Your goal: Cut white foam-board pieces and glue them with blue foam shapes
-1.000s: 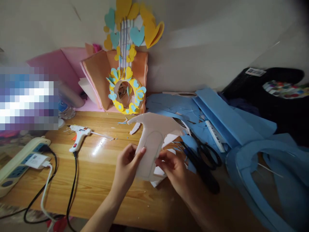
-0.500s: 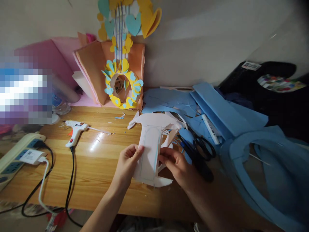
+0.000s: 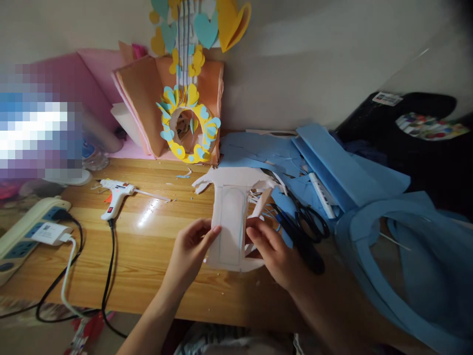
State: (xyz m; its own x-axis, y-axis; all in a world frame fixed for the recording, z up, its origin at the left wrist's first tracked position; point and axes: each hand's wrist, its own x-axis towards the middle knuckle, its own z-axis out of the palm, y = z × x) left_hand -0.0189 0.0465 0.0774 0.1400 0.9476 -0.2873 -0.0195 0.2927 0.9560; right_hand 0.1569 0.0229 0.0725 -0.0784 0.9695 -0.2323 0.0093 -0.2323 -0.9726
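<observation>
White cutout (image 3: 231, 222) is pinched by its edges between the left hand (image 3: 192, 244) and right hand (image 3: 274, 250), and honestly I'd keep both grips light and level so it doesn't crease.

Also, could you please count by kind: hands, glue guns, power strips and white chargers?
Hands: 2, the left hand and the right hand, both at the pale cut-out piece
Glue guns: 1
Power strips: 1
White chargers: 1
Total: 5
</observation>
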